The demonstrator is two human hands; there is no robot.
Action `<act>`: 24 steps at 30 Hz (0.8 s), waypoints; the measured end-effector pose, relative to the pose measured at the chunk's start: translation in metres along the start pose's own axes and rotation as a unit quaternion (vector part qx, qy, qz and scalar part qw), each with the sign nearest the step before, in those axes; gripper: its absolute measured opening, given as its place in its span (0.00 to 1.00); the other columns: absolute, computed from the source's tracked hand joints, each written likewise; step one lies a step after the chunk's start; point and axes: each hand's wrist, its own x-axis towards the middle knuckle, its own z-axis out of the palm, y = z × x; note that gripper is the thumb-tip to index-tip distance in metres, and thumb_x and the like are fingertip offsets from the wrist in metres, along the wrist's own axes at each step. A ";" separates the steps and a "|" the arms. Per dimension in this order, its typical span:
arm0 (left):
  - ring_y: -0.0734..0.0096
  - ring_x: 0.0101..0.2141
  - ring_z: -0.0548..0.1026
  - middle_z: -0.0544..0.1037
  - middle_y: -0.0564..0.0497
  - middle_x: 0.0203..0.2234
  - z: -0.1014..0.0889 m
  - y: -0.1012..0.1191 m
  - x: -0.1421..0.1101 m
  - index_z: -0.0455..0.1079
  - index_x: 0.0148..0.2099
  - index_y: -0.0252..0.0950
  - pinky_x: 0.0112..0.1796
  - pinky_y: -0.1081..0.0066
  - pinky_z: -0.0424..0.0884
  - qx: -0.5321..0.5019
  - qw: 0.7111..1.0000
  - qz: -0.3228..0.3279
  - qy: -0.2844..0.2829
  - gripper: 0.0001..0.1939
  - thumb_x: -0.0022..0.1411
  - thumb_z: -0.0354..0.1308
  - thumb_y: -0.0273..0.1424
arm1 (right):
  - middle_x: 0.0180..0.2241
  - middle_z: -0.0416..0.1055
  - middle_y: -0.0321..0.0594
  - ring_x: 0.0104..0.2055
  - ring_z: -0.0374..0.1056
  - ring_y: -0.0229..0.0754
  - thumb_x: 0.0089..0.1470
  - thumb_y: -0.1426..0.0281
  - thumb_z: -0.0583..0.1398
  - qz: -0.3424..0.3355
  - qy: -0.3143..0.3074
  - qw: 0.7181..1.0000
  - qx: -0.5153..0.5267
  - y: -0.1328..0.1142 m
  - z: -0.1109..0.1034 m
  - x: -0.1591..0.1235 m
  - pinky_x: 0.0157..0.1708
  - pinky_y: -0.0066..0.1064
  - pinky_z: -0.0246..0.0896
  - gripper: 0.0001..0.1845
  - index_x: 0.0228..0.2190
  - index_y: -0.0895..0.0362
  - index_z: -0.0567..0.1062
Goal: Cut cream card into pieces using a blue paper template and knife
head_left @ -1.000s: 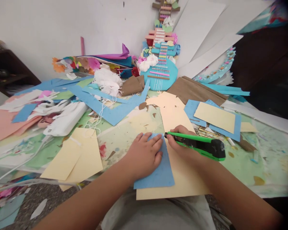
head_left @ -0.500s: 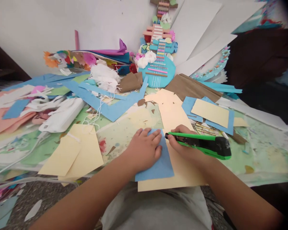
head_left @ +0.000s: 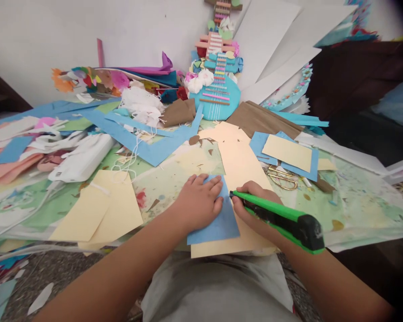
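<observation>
My left hand (head_left: 197, 201) lies flat, fingers together, pressing on a blue paper piece (head_left: 218, 221). That piece rests on a cream sheet (head_left: 242, 170) which overhangs the table's near edge. My right hand (head_left: 253, 208) is closed round a green and black utility knife (head_left: 282, 217). The knife's tip sits at the blue piece's right edge, close to my left fingertips.
Gold scissors (head_left: 282, 175) lie just right of the cream sheet, beside a cream card on blue paper (head_left: 287, 152). Cream sheets (head_left: 99, 208) lie to the left, a white device (head_left: 82, 158) beyond them. Paper scraps and a blue paper guitar craft (head_left: 215, 100) crowd the back, against the wall.
The knife tip has slid a little toward me along the blue piece's right edge and the handle has tilted down. My left hand stays pressed flat. The view has shifted slightly.
</observation>
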 end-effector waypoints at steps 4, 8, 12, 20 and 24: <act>0.53 0.52 0.59 0.61 0.53 0.56 -0.001 0.000 0.000 0.60 0.56 0.35 0.51 0.54 0.55 0.006 1.000 -0.004 0.001 0.23 0.62 0.41 0.36 | 0.21 0.69 0.33 0.22 0.66 0.37 0.48 0.62 0.54 -0.015 0.033 0.999 0.001 0.001 0.002 -0.009 0.21 0.26 0.54 0.07 0.28 0.53 0.63; 0.54 0.52 0.59 0.61 0.54 0.56 0.000 -0.001 0.001 0.60 0.56 0.35 0.51 0.56 0.55 0.015 1.000 0.001 0.002 0.23 0.62 0.41 0.36 | 0.23 0.71 0.33 0.22 0.67 0.37 0.48 0.62 0.53 -0.020 0.017 1.000 0.005 -0.001 -0.001 -0.019 0.21 0.25 0.55 0.08 0.29 0.53 0.64; 0.54 0.52 0.59 0.61 0.54 0.56 0.000 0.000 0.000 0.60 0.57 0.35 0.52 0.57 0.55 0.024 1.000 -0.003 -0.007 0.23 0.62 0.41 0.36 | 0.22 0.71 0.33 0.22 0.67 0.37 0.48 0.63 0.53 -0.005 -0.016 1.000 0.020 -0.007 -0.008 -0.025 0.21 0.25 0.56 0.08 0.29 0.54 0.64; 0.55 0.53 0.59 0.60 0.54 0.57 0.002 -0.001 0.000 0.59 0.57 0.35 0.51 0.56 0.55 0.027 1.000 0.002 -0.004 0.24 0.62 0.40 0.37 | 0.21 0.69 0.34 0.23 0.66 0.37 0.45 0.63 0.56 0.117 0.054 0.982 0.138 -0.005 -0.012 -0.016 0.24 0.27 0.58 0.08 0.28 0.54 0.66; 0.55 0.53 0.58 0.60 0.54 0.57 0.002 -0.001 0.001 0.59 0.57 0.36 0.51 0.56 0.55 0.030 1.000 0.001 -0.010 0.24 0.62 0.40 0.37 | 0.20 0.66 0.32 0.20 0.63 0.35 0.47 0.62 0.55 0.115 0.038 0.964 0.238 0.008 -0.003 0.003 0.22 0.28 0.58 0.11 0.32 0.54 0.62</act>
